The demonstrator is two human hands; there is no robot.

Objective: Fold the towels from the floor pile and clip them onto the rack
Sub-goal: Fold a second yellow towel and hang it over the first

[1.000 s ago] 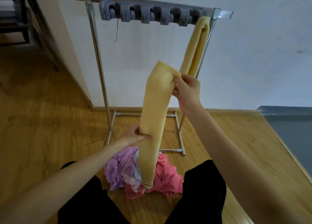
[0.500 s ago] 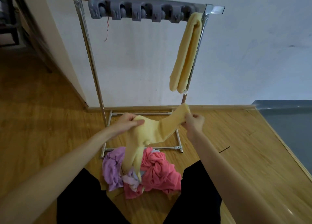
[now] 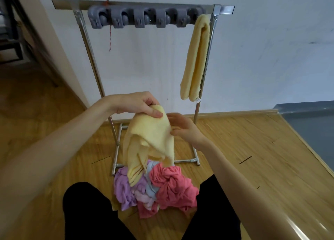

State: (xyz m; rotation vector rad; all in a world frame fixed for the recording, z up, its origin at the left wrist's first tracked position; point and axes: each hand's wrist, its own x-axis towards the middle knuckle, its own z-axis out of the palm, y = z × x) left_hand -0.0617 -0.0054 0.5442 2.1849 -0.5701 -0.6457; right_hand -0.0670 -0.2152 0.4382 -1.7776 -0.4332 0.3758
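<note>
Nearest the camera, two knees in black trousers [image 3: 86, 214] frame a floor pile [image 3: 155, 189] of crumpled towels, purple, pale blue and pink, on the wooden floor [image 3: 253, 149]. Above the pile, the left hand [image 3: 139, 104] pinches the top corner of a yellow towel [image 3: 150, 143], which hangs loosely bunched with its lower end touching the pile. The right hand [image 3: 184, 129] is spread wide beside the towel's right edge, fingertips at the cloth but gripping nothing. Behind stands the metal rack [image 3: 90, 53] against the white wall. A row of grey clips [image 3: 139, 19] lines its top bar, and a folded yellow towel [image 3: 196, 58] hangs at the right end. A small white tag [image 3: 197, 99] at its lower edge is unreadable.
</note>
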